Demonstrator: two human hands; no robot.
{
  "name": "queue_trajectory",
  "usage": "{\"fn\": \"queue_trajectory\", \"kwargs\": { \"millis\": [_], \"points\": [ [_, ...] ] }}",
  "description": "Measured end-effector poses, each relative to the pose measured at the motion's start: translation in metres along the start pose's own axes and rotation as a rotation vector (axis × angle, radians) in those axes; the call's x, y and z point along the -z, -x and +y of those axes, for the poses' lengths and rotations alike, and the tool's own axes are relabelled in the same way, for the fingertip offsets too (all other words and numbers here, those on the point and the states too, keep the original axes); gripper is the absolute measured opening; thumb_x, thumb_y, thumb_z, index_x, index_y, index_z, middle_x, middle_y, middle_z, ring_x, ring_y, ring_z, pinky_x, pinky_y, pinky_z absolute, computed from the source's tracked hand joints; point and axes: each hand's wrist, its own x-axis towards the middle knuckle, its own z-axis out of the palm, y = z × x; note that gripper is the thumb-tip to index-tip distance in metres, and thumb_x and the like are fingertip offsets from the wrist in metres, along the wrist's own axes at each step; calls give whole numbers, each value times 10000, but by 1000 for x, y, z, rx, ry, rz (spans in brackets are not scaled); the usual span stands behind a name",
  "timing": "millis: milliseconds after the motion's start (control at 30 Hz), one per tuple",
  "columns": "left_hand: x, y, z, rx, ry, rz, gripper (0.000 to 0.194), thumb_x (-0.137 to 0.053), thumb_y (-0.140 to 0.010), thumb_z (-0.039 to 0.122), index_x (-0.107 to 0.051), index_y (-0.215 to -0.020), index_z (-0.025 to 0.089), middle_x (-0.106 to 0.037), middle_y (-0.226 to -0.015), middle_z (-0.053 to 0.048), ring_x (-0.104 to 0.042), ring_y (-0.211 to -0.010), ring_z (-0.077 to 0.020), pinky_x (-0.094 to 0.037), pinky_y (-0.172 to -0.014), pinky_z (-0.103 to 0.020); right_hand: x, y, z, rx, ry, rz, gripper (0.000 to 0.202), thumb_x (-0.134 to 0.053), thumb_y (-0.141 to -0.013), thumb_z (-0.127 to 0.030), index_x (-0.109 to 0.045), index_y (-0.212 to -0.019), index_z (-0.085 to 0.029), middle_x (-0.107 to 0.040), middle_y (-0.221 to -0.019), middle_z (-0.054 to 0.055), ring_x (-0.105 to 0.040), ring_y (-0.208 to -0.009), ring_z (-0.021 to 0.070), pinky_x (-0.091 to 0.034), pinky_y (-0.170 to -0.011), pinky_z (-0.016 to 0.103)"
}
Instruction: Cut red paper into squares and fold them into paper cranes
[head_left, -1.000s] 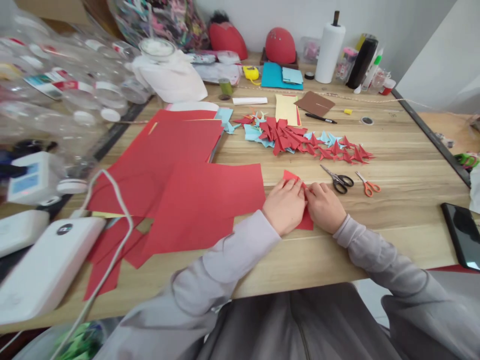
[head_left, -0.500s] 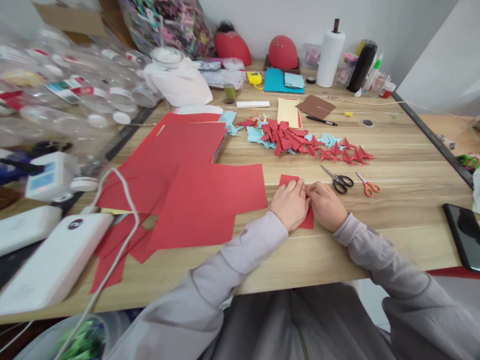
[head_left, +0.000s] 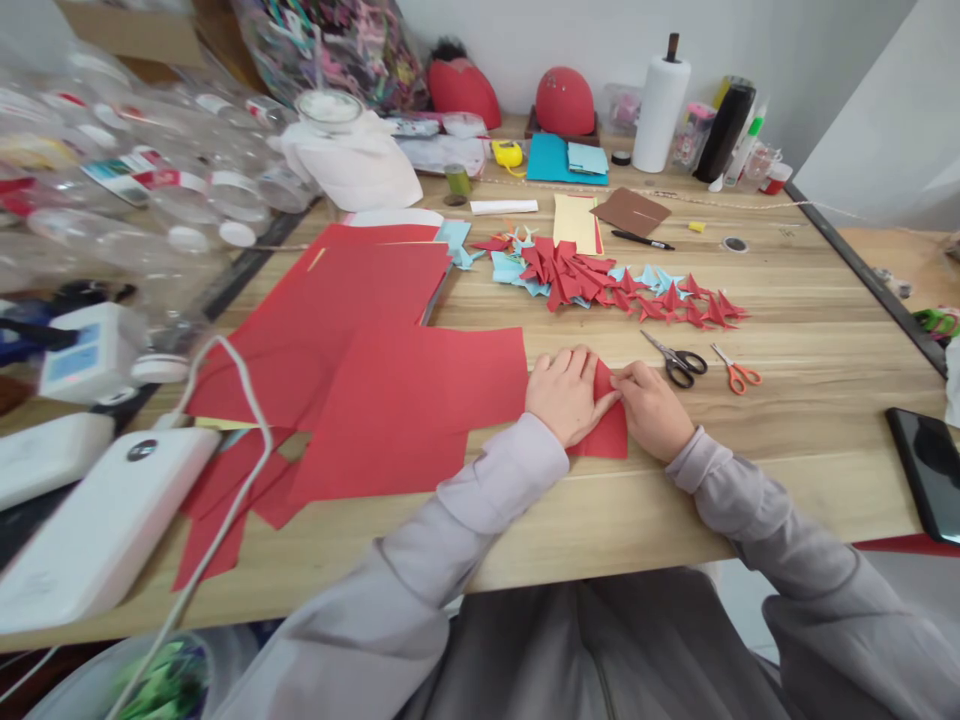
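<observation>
A small piece of red paper [head_left: 606, 432] lies on the wooden table under my hands. My left hand [head_left: 564, 395] rests flat on its left part, fingers stretched forward and thumb out toward the right. At the paper's right edge, my right hand [head_left: 651, 408] pinches the paper between thumb and forefinger, its other fingers curled. Large red sheets [head_left: 390, 400] are spread to the left of my left hand. Beyond my hands lies a pile of folded red paper shapes [head_left: 570, 272], with light blue ones [head_left: 656, 280] among them.
Black scissors [head_left: 681, 366] and orange scissors [head_left: 739, 375] lie right of my right hand. A phone [head_left: 926, 470] is at the right edge. Plastic bottles [head_left: 180, 205], a white power bank [head_left: 112, 520] and its cable [head_left: 251, 400] are on the left.
My left hand has slid left and spread its thumb, uncovering more of the small red paper. My right hand has stayed nearly in place.
</observation>
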Motion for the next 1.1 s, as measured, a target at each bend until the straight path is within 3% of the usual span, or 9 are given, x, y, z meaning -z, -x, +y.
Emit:
{"fn": "queue_trajectory", "kwargs": {
  "millis": [100, 200, 300, 433, 633, 833, 967, 1100],
  "points": [
    [6, 0, 0, 29, -8, -14, 648, -400, -902, 577, -518, -1320, 97, -531, -1343, -200, -509, -1119, -341, -372, -895, -490, 1, 0, 0, -2, 13, -5, 302, -420, -864, -47, -680, -1013, -88, -595, -1007, 156, -537, -915, 252, -480, -862, 383],
    [12, 8, 4, -49, 6, -4, 558, -465, -904, 488, -537, -1300, 101, -496, -1394, -188, -477, -1190, -339, -377, -936, -470, 3, 0, -1, 1, 32, -27, 290, -432, -869, -61, -683, -1011, -86, -597, -1023, 156, -533, -922, 256, -475, -862, 379],
    [10, 17, 9, -175, 58, -27, 439, -464, -924, 355, -563, -1266, 99, -559, -1327, -163, -494, -1190, -291, -398, -947, -409, 5, 2, -3, -1, 43, -54, 299, -430, -865, -52, -679, -1028, -82, -597, -1014, 154, -529, -923, 246, -461, -861, 361],
    [3, 22, 13, -160, 106, -31, 440, -463, -926, 336, -563, -1250, 55, -597, -1250, -174, -516, -1148, -278, -426, -925, -396, 9, 1, -6, -19, 172, -102, 318, -456, -881, -92, -636, -1143, -92, -593, -1057, 149, -507, -931, 249, -424, -837, 355],
    [4, 20, 12, -168, 119, -26, 436, -508, -906, 339, -592, -1221, 50, -597, -1240, -165, -514, -1131, -285, -426, -925, -400, 12, -21, -5, -31, 329, -209, 302, -439, -934, -158, -626, -1171, -161, -597, -1047, 118, -493, -903, 234, -348, -754, 335],
    [2, 21, 15, -168, 100, 16, 375, -502, -909, 326, -656, -1119, 57, -617, -1190, -166, -523, -1095, -287, -432, -895, -406, 8, -42, 2, -3, 348, -193, 291, -445, -949, -186, -639, -1165, -186, -602, -1004, 98, -481, -895, 220, -317, -764, 320],
    [-1, 22, 16, -154, 97, 45, 388, -511, -904, 322, -642, -1133, 38, -622, -1178, -170, -531, -1082, -283, -433, -884, -396, 11, -32, 5, 17, 349, -183, 315, -448, -946, -176, -629, -1204, -180, -597, -992, 103, -466, -887, 221, -327, -769, 313],
    [0, 22, 17, -145, 117, 55, 391, -512, -907, 309, -622, -1154, 27, -616, -1198, -176, -530, -1092, -281, -431, -880, -396, 23, -1, 5, 66, 355, -179, 314, -449, -940, -151, -634, -1193, -163, -594, -980, 103, -468, -883, 219, -342, -753, 309]
  ]
}}
